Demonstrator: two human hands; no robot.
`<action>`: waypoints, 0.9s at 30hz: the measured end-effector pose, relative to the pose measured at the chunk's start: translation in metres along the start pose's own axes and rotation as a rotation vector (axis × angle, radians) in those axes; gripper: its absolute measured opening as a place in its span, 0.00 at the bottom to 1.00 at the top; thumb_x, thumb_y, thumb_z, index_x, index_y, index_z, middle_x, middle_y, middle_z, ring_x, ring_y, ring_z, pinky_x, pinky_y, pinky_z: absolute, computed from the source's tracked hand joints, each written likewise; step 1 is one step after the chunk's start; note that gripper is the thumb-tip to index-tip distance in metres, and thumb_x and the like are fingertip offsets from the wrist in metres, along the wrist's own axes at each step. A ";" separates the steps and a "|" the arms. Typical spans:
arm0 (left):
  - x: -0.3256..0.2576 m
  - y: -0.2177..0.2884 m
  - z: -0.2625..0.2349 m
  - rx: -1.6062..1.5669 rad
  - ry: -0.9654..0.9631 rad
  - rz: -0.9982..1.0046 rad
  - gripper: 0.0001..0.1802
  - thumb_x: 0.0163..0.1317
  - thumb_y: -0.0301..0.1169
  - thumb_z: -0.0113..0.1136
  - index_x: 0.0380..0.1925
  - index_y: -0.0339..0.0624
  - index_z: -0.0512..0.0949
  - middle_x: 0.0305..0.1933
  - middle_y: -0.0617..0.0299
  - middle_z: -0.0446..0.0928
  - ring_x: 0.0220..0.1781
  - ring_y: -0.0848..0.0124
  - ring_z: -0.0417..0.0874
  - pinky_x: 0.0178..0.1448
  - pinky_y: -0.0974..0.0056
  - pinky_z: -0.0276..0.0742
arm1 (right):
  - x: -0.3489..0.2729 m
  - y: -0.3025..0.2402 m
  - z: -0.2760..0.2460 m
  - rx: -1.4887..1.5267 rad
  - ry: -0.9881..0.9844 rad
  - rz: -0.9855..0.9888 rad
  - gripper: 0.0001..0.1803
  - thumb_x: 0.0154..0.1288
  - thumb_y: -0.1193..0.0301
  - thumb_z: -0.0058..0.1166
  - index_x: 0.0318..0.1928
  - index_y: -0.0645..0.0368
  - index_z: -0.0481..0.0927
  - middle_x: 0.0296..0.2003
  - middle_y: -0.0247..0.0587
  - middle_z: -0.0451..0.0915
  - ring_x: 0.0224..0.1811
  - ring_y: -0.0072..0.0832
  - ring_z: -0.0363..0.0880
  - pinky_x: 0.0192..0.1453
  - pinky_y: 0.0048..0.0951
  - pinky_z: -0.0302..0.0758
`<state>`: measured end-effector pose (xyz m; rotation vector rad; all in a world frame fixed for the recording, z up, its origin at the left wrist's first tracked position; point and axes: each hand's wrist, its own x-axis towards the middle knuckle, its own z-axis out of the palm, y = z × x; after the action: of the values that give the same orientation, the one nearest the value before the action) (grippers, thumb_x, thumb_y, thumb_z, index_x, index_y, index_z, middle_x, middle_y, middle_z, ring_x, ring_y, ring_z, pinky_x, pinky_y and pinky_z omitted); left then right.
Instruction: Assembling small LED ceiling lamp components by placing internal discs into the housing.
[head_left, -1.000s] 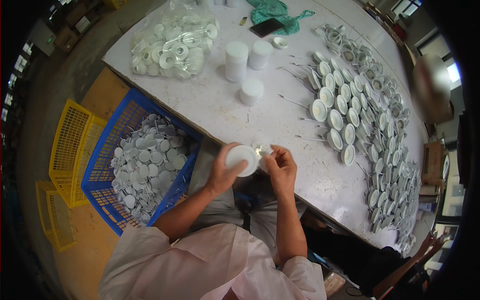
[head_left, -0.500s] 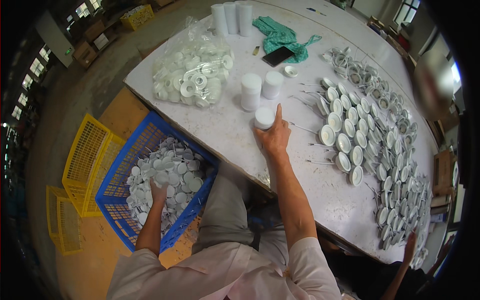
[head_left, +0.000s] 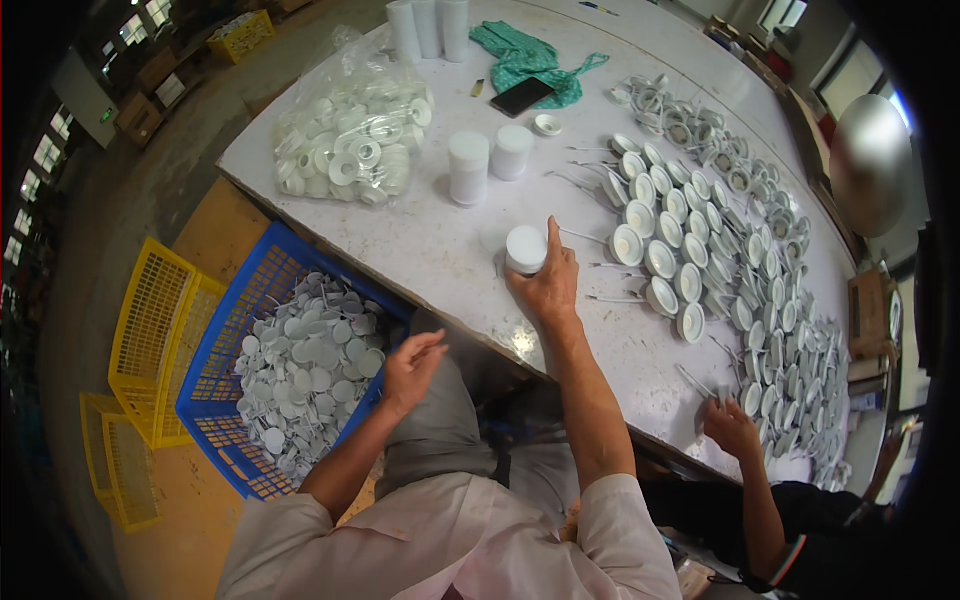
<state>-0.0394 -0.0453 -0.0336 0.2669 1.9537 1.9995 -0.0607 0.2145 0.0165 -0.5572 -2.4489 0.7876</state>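
My right hand (head_left: 550, 285) curves round a short stack of white discs (head_left: 527, 247) on the table, with its thumb and forefinger along the sides. My left hand (head_left: 413, 370) hovers beyond the right rim of a blue plastic basket (head_left: 232, 300), fingers drawn together; whatever they hold, if anything, does not show. The basket is heaped with white round discs on thin stems (head_left: 310, 350). Behind my right hand, a taller white stack (head_left: 468, 168) and a shorter white stack (head_left: 512, 153) stand side by side.
A clear bag of white rings (head_left: 355, 140) lies at the table's left. Rows of white lamp housings with wires (head_left: 690, 230) cover its right, where a co-worker's hand (head_left: 732, 428) reaches in. A phone (head_left: 522, 97) rests on green cloth (head_left: 515, 50). Yellow baskets (head_left: 150, 340) stand left.
My left hand has come up out of the discs in the blue basket and moved right. My right hand stays at the short stack. The co-worker's hand has reached further over the table.
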 end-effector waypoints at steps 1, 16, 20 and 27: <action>0.004 0.012 0.013 0.015 -0.075 0.074 0.18 0.63 0.23 0.57 0.53 0.33 0.73 0.50 0.53 0.79 0.48 0.70 0.82 0.53 0.69 0.75 | -0.004 0.002 -0.002 0.012 0.054 -0.054 0.53 0.41 0.66 0.69 0.68 0.62 0.55 0.41 0.57 0.77 0.44 0.52 0.72 0.51 0.47 0.70; 0.005 0.025 0.067 0.013 -0.225 0.122 0.12 0.65 0.25 0.53 0.46 0.31 0.77 0.51 0.52 0.80 0.46 0.71 0.82 0.46 0.70 0.77 | -0.155 0.103 -0.153 -0.288 0.581 0.034 0.41 0.47 0.75 0.68 0.63 0.64 0.64 0.55 0.54 0.71 0.59 0.47 0.68 0.64 0.43 0.64; -0.001 0.023 0.088 0.033 -0.334 0.126 0.11 0.66 0.25 0.53 0.46 0.32 0.77 0.52 0.51 0.79 0.46 0.71 0.82 0.45 0.70 0.77 | -0.176 0.185 -0.220 -0.520 0.861 0.367 0.42 0.47 0.71 0.68 0.63 0.69 0.63 0.54 0.58 0.72 0.57 0.51 0.70 0.63 0.43 0.66; -0.022 0.034 0.114 0.039 -0.517 0.099 0.10 0.66 0.22 0.52 0.45 0.31 0.77 0.52 0.50 0.79 0.47 0.71 0.82 0.50 0.70 0.77 | -0.136 0.203 -0.250 -0.281 0.689 0.864 0.50 0.42 0.60 0.72 0.64 0.67 0.62 0.55 0.60 0.73 0.58 0.51 0.72 0.63 0.42 0.67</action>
<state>0.0187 0.0530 0.0073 0.8139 1.6706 1.7225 0.2346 0.4013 0.0201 -1.7237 -1.6253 0.4125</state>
